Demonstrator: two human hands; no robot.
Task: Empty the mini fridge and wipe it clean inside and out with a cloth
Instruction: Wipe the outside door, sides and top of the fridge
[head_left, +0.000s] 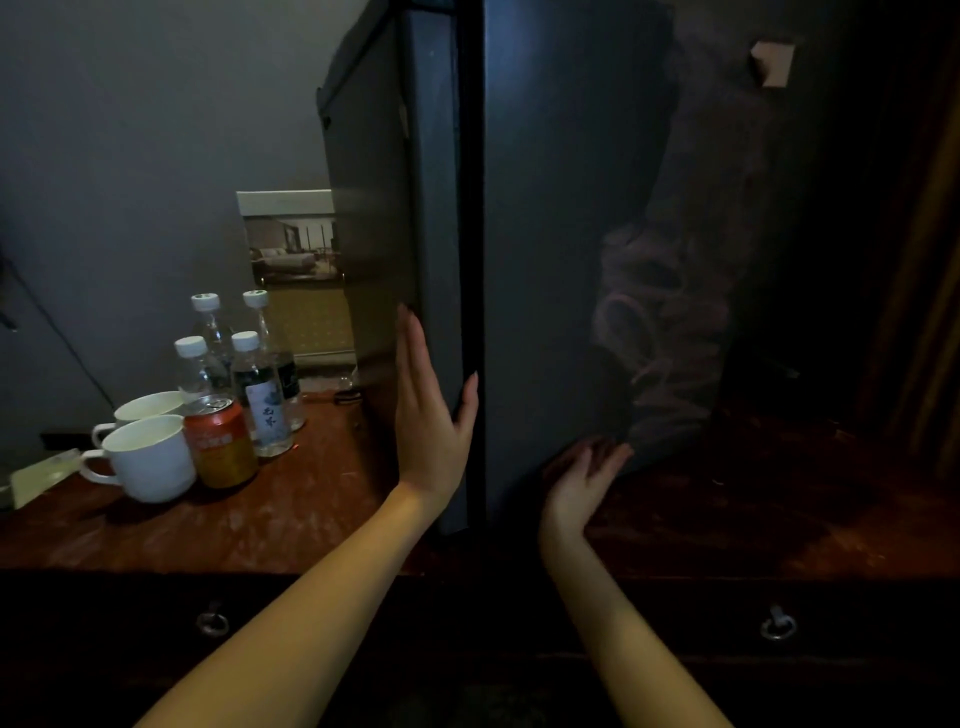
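Head view: a person's left hand (431, 410) lies flat, fingers straight, on the edge of the mini fridge (561, 208) standing on the worktop (311, 493), seemingly steadying it; the right hand (587, 478), open and holding nothing, reaches toward a dim cloth (660, 338) against the fridge's front; bottles (260, 384), a can (221, 441) and cups (145, 457) stand to the left, likely cleared out
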